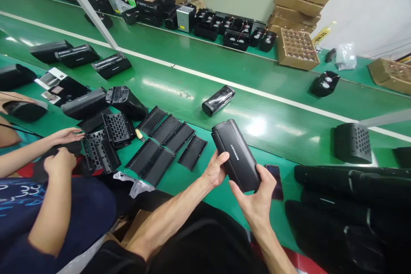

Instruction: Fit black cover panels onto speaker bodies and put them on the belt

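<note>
A black oblong speaker housing [236,154] with small white lettering is held over the green bench edge. My left hand [215,170] grips its left side, fingers curled on it. My right hand [257,197] cups its near end from below, thumb on top. Several flat black grille panels [167,143] lie in rows just left of my hands. A dark phone [276,180] lies flat behind my right hand.
A co-worker's two hands [62,150] at left work among perforated black shells [109,141]. A loose speaker [218,99] lies on the green belt [192,72]. Black housings [353,142] sit at right, cardboard trays [297,47] at the far side, another person behind.
</note>
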`<state>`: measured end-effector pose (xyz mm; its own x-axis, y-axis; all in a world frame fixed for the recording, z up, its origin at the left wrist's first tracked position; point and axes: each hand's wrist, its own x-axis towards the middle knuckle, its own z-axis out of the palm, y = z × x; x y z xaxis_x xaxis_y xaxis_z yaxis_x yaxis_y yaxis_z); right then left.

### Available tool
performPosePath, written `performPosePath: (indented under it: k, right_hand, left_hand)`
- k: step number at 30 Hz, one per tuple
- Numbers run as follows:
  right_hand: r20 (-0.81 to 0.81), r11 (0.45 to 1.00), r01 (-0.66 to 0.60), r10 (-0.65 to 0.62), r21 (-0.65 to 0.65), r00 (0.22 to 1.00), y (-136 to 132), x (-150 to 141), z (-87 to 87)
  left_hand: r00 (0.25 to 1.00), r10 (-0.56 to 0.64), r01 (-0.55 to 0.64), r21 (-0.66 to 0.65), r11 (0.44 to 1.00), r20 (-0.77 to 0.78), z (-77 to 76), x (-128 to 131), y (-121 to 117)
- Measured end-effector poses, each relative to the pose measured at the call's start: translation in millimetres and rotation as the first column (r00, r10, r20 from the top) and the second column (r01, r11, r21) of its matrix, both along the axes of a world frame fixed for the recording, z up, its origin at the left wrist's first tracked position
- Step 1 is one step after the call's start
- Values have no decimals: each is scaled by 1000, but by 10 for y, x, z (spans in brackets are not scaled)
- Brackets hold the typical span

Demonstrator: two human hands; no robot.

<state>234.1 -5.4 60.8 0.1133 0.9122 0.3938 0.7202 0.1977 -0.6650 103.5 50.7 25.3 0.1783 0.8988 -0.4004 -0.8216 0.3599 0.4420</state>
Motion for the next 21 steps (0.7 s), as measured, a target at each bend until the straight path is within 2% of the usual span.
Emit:
performPosePath:
  k: [3,6,8,9,12,13,14,16,19,21]
  right_hand:
    - [-58,998,-42,39,-39,998,34,141,48]
    - [-103,986,-43,27,-159,994,-93,405,185]
    - [-133,966,-71,39,-249,990,-216,556,265]
    - [-148,953,-95,54,-286,988,-273,611,294]
    - [-180,915,-186,128,-358,975,-396,700,320]
    - [-188,908,-200,138,-368,972,-421,716,309]
    - [-196,902,-205,139,-379,971,-440,732,291]
    - [-228,885,-195,104,-424,968,-463,776,240]
    - [-311,811,-212,39,-546,949,-473,860,156]
    - [-369,775,-228,-7,-589,930,-478,887,110]
  left_hand:
    - [994,-102,104,32,994,-45,5,-103,-16]
    - [961,-220,239,105,965,-168,2,-443,82]
    - [922,-217,289,196,937,-322,21,-722,209]
    - [882,-242,361,249,898,-405,39,-844,276]
    - [727,-335,612,343,713,-600,110,-1040,410]
    - [689,-349,657,344,671,-635,130,-1044,420]
    - [667,-354,677,335,655,-656,144,-1024,410]
    - [666,-345,659,306,687,-661,151,-946,349]
    - [683,-319,597,251,762,-657,117,-842,225]
    - [678,-330,578,200,791,-657,81,-808,160]
